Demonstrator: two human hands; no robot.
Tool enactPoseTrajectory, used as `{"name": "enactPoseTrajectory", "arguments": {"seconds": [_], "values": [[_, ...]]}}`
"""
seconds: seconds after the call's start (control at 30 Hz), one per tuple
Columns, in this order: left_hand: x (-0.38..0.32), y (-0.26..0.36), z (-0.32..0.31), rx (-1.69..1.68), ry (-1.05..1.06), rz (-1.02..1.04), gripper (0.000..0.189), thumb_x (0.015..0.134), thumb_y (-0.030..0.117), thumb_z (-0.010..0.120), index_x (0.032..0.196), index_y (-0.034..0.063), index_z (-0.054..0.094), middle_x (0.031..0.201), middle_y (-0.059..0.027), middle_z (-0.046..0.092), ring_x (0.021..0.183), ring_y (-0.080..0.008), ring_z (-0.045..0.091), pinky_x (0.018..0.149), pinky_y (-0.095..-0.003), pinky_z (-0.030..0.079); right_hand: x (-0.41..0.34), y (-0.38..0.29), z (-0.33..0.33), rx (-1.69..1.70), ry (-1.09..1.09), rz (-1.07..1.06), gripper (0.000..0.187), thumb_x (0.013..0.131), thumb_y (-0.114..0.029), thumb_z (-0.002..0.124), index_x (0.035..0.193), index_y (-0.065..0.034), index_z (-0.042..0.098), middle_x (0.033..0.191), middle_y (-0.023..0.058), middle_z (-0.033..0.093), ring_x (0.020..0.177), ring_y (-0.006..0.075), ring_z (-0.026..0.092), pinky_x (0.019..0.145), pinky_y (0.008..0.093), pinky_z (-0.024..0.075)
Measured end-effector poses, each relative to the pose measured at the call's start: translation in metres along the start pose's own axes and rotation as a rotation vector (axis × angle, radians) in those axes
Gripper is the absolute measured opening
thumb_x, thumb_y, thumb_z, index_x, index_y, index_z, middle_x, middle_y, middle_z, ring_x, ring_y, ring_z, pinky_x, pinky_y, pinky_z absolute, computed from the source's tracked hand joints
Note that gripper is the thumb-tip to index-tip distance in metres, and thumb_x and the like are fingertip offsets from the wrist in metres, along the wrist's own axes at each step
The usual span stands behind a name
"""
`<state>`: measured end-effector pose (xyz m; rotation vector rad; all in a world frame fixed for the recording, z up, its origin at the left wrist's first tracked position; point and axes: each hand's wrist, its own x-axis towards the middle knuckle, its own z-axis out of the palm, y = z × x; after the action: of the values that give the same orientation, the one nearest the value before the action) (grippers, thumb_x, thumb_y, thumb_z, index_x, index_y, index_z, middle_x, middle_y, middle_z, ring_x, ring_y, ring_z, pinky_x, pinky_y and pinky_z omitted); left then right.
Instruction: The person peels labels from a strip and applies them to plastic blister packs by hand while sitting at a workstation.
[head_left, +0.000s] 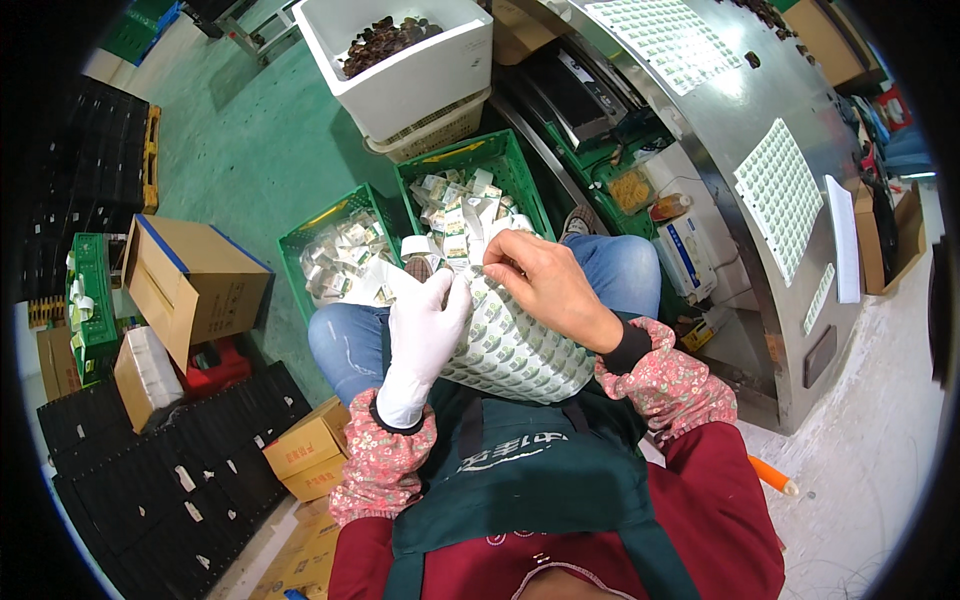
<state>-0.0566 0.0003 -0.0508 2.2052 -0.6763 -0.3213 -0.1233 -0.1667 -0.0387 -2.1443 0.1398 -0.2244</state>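
A sheet of round green-and-white stickers (517, 349) lies curved over my lap, on the dark green apron (525, 450). My left hand (431, 322), in a white glove, pinches the sheet's upper left edge. My right hand (551, 289) is bare, its thumb and forefinger closed at the top edge of the same sheet; the fingertips partly hide what they hold. Just beyond my hands, a green plastic crate (525, 172) holds clear packets and white printed paper strips (455, 229). A second green crate (296, 259) with similar packets (349, 251) stands to its left.
A white foam box (420, 90) with dark brown pieces (386, 45) stands on a beige basket (435, 124). On my right, a steel table (750, 97) carries more sticker sheets (780, 199). Cardboard boxes (202, 281) and black crates (180, 480) stand left.
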Motion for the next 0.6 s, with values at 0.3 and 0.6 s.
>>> {"name": "enactPoseTrajectory", "arguments": {"seconds": [0.3, 0.6], "values": [[0.016, -0.010, -0.002, -0.137, -0.066, -0.017, 0.018, 0.091, 0.020, 0.054, 0.086, 0.0040, 0.060, 0.067, -0.0153, 0.055, 0.060, -0.0283, 0.056, 0.058, -0.0359, 0.045, 0.001, -0.006, -0.019, 0.690, -0.148, 0.358, 0.010, 0.088, -0.010, 0.060, 0.087, -0.0023, 0.054, 0.072, -0.0017, 0.054, 0.060, 0.0028, 0.051, 0.047, 0.0200, 0.0404], [0.038, -0.049, -0.118, -0.903, -0.121, 0.014, 0.016, 0.085, 0.012, 0.048, 0.076, 0.0018, 0.055, 0.076, -0.0067, 0.060, 0.073, -0.0108, 0.056, 0.067, -0.0228, 0.043, 0.008, 0.025, -0.057, 1.203, -0.032, 0.557, 0.017, 0.093, -0.022, 0.058, 0.084, -0.0091, 0.050, 0.060, 0.0008, 0.051, 0.038, 0.0040, 0.040, 0.032, 0.0172, 0.0285]]}}
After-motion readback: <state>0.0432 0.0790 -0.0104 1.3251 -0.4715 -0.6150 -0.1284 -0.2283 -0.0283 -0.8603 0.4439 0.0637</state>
